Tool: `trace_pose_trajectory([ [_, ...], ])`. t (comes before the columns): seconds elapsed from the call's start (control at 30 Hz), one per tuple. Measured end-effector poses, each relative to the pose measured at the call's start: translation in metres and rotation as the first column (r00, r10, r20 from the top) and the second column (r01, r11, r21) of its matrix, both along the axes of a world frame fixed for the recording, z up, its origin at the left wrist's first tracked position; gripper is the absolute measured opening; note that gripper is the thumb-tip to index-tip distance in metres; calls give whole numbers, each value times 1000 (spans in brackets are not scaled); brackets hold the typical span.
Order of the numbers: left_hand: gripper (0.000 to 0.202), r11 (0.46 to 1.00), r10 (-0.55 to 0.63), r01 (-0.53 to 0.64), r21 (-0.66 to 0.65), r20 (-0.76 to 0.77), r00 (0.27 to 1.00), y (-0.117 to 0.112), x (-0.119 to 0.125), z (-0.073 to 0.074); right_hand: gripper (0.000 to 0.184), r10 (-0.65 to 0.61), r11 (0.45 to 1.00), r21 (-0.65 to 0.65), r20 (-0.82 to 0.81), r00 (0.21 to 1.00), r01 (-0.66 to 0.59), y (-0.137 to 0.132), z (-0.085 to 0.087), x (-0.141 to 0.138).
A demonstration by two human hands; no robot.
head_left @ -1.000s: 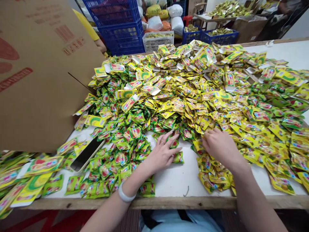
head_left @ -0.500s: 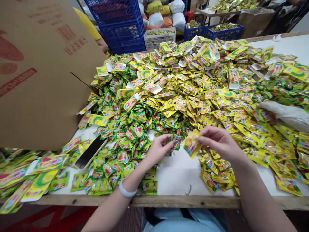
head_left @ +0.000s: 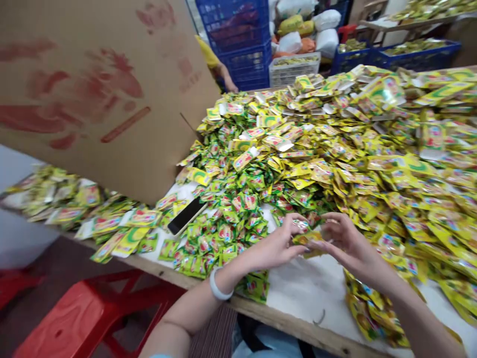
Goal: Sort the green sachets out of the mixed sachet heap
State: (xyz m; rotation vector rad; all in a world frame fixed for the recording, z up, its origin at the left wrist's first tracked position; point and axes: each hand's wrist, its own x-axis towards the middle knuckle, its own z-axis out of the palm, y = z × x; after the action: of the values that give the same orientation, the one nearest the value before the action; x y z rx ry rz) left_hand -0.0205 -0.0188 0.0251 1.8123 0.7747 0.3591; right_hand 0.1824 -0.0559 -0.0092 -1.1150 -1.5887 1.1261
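Observation:
My left hand (head_left: 285,243) is closed on a small green-and-red sachet (head_left: 300,224) and the near end of a yellow sachet (head_left: 306,238). Opposite it, my right hand (head_left: 345,241) curls around the other end of that yellow sachet, its thumb against it and the fingertips partly hidden. Both hands are over the white tabletop (head_left: 298,288). Green sachets (head_left: 223,233) lie heaped to the left of my left hand, and a stack of yellow sachets (head_left: 372,311) sits below my right wrist.
A big cardboard box (head_left: 156,149) stands at the left, with a phone (head_left: 186,216) near it. A mound of yellow packs and small boxes (head_left: 335,144) covers the back. Another person's hand (head_left: 229,84) shows behind the box. Red stool (head_left: 67,318) and blue crates (head_left: 238,44) stand around.
The view has swung left, bringing the stool into sight. My right hand has brought the yellow sachet across to my left hand, and both now touch it.

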Motion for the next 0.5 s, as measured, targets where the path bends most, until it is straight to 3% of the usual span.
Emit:
trace_pose_trajectory([
  [0.07,46,993,-28,32,110,-43,999,-8,-1,-3,53,130,984,-124,-19,991,-131,-1,-11,2],
  [0.17,54,982,-48,74,176,-148,988,-6,-11,-10,42,286,951,-149,98,953,-270,-3,-23,2],
  [0.23,59,978,21,31,204,-244,970,16,-32,-10,38,230,972,-86,175,957,-218,-5,-26,3],
  [0.3,53,937,267,-158,310,-350,898,56,-68,-2,37,78,997,-10,205,976,-78,-5,-28,5],
  [0.33,50,866,456,-300,399,-389,800,80,-89,5,38,-4,1000,19,206,978,0,-5,-29,6],
  [0.37,49,754,640,-433,494,-407,652,104,-110,14,39,-71,997,36,204,977,65,-4,-32,8],
  [0.4,50,611,792,-543,577,-424,440,128,-131,24,40,-116,993,36,203,972,111,-4,-34,9],
  [0.43,52,483,868,-603,635,-439,233,148,-150,33,42,-144,990,28,205,968,141,-3,-36,10],
  [0.5,58,379,896,-633,675,-439,69,176,-179,47,45,-158,987,4,203,966,160,-2,-38,11],
])
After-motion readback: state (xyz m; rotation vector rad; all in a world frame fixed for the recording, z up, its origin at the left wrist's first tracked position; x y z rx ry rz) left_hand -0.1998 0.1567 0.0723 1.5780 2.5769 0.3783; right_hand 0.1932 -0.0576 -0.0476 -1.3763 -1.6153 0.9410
